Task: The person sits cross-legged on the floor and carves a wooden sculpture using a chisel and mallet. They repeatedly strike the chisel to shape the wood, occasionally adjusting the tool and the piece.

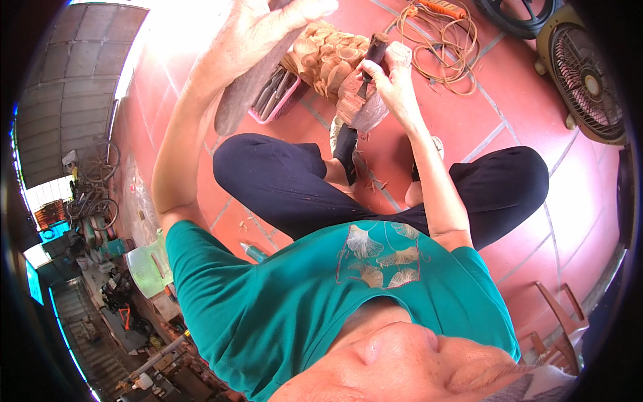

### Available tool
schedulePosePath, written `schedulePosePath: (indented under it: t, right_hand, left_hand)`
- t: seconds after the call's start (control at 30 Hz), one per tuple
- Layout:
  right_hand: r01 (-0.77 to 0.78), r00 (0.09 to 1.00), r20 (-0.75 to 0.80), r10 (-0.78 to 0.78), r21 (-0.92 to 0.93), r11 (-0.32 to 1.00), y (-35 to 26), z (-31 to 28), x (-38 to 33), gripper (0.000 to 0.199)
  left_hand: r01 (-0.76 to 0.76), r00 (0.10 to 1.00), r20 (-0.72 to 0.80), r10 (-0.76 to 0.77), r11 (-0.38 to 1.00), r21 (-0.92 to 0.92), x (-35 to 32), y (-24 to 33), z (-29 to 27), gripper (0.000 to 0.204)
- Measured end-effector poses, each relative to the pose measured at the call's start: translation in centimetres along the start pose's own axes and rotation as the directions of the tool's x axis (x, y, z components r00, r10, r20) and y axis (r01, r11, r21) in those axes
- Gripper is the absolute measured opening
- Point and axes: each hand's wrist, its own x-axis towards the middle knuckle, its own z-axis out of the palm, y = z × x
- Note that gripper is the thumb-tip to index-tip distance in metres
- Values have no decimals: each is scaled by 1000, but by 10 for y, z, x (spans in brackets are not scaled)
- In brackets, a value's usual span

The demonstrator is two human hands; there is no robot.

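Observation:
My left hand (264,23) is raised at the top left, its thumb stretched out. A long, round-ended wooden mallet (242,100) hangs along its wrist; bright glare hides part of the grip. My right hand (395,84) is closed round a dark-handled chisel (376,50), held upright against the near end of a wood carving (325,57). Overlapping rounded, petal-like shapes cover the carving's far part; its near block (362,107) is rougher and paler. The carving lies in front of my crossed legs, and the chisel's tip is hard to make out.
Left of the carving, a pink basket (258,118) holds several carving tools. Coiled cable (445,60) lies on the red tiled floor (482,114) at the far right, near a standing fan (589,84). Wood chips lie about my feet. A brown chair (562,321) stands at right.

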Motion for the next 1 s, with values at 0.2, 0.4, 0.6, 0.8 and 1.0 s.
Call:
schedulePosePath:
  t: [0.2, 0.4, 0.6, 0.8, 1.0]
  right_hand:
    - [66, 998, 23, -62, -195, 979, 6, 1, 3, 27]
    - [69, 998, 19, -66, -205, 976, 2, -1, 3, 31]
    - [97, 995, 36, -90, -249, 964, 11, -3, 6, 32]
    - [-154, 988, 33, 151, 134, 979, 1, -10, 9, 30]
    - [-137, 989, -26, 148, 253, 958, 2, -11, 5, 21]
  left_hand:
    - [-103, 963, 267, -46, 850, 517, -12, -55, 9, 69]
    - [61, 961, 203, -186, 864, 500, 15, -36, 3, 66]
    - [132, 980, 91, -176, 924, 359, 10, -33, 5, 73]
    - [-73, 948, 300, -104, 847, 526, 11, -79, 6, 74]
    - [170, 973, 130, -188, 976, 136, 8, -80, -1, 66]
